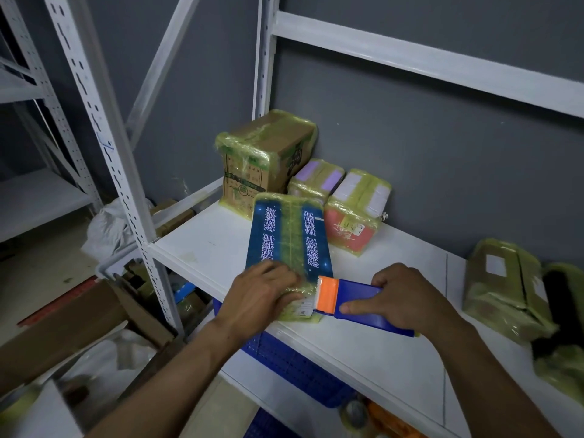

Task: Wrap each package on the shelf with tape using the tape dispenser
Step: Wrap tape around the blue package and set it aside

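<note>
Our right hand (pixel 407 298) gripped the tape dispenser (pixel 363 303), fingers curled over its blue body and thumb laid along its near side. The orange head touched the near right corner of the blue package (pixel 287 235). Our left hand (pixel 265 295) pressed on that package's near end, fingers fairly straight, just left of the dispenser. The package lay flat on the white shelf (pixel 379 352), with a taped carton (pixel 265 159) standing behind it. We judged two risks. If the left hand eased off, the tape's pull could drag the package and skew the strip. A tilted head could wrinkle the tape, or its cutter could catch a finger.
</note>
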`<state>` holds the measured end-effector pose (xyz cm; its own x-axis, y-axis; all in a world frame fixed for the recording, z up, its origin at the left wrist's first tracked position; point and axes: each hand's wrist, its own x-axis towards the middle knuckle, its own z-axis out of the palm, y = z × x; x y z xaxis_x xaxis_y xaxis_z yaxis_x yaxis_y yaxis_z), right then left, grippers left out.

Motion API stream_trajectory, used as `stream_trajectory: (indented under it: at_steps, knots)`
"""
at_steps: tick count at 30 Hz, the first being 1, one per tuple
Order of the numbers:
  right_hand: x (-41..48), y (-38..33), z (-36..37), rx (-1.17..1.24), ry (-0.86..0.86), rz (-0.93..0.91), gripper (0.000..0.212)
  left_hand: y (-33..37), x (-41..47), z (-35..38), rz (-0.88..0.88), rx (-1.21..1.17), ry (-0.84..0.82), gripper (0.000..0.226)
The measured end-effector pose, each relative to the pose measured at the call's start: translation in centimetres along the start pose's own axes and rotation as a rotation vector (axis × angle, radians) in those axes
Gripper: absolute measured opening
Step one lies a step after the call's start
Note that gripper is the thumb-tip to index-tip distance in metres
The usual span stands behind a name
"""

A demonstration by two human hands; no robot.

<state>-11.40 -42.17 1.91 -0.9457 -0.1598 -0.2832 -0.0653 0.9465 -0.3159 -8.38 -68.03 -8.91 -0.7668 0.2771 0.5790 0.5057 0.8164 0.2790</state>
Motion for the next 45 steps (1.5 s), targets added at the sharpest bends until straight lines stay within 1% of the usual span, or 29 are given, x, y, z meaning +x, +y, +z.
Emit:
stream_trajectory:
  at_steps: [2, 4, 9, 13, 19, 23, 27, 29, 31, 33, 34, 35, 37, 38, 40, 42, 45]
  knots:
    - [0.0, 0.0, 0.2, 0.011, 0.002, 0.004, 0.066, 0.3, -0.2, 0.2, -0.014, 0.078, 0.003, 0.039]
    - [-0.1, 0.1, 0.2, 0.025, 0.012, 0.01, 0.062, 0.5, -0.4, 0.7, 0.003, 0.122, 0.002, 0.037]
    - [-0.3, -0.1, 0.2, 0.024, 0.018, 0.007, 0.058, 0.1, -0.4, 0.8, -0.02, 0.079, 0.014, 0.031]
    - [-0.4, -0.2, 0.1, 0.039, 0.023, 0.016, 0.061, 0.3, -0.3, 1.3, -0.019, 0.072, 0.046, 0.025]
    - [-0.8, 0.1, -0.2, 0.093, 0.03, 0.002, 0.065, -0.4, 0.0, -0.2, -0.032, 0.0, -0.018, 0.031]
    - [-1.3, 1.0, -0.7, 0.074, 0.035, 0.0, 0.069, -1.6, -0.9, -1.7, -0.042, -0.06, -0.067, 0.025]
    - [-0.6, 0.9, -0.5, 0.04, 0.042, -0.02, 0.065, -1.5, -0.7, -2.0, -0.002, -0.035, -0.129, 0.023]
    - [-0.4, 1.0, -0.1, 0.042, 0.034, -0.016, 0.065, -0.2, -1.0, -1.5, -0.014, 0.015, -0.135, 0.031]
    - [-0.2, 1.1, 0.2, 0.042, 0.036, -0.015, 0.062, 1.2, -1.3, -1.1, -0.052, 0.08, -0.112, 0.047]
    - [0.0, 1.0, 0.3, 0.042, 0.04, -0.013, 0.06, 1.9, -1.3, -0.8, -0.097, 0.068, -0.114, 0.063]
    - [0.1, 1.0, 0.2, 0.04, 0.041, -0.009, 0.059, 2.0, -1.1, -0.8, -0.099, 0.054, -0.126, 0.062]
    - [0.2, 1.0, 0.2, 0.039, 0.041, -0.005, 0.059, 2.0, -0.9, -0.8, -0.095, 0.044, -0.136, 0.056]
    - [0.4, 1.0, 0.0, 0.044, 0.039, -0.001, 0.06, 1.7, -0.7, -0.7, -0.101, 0.034, -0.105, 0.036]
    - [0.4, 1.0, 0.0, 0.045, 0.037, 0.002, 0.06, 1.7, -0.8, -0.4, -0.12, 0.03, -0.067, 0.031]
    - [0.3, 0.9, 0.0, 0.038, 0.042, 0.002, 0.06, 1.5, -1.0, 0.2, -0.135, 0.024, 0.011, 0.033]
    - [0.3, 0.8, 0.2, 0.032, 0.046, 0.002, 0.06, 1.4, -1.0, 0.7, -0.088, 0.032, 0.074, 0.034]
    - [0.2, 0.9, 0.5, 0.051, 0.039, 0.002, 0.058, 1.2, -0.8, 0.8, -0.026, 0.052, 0.119, 0.034]
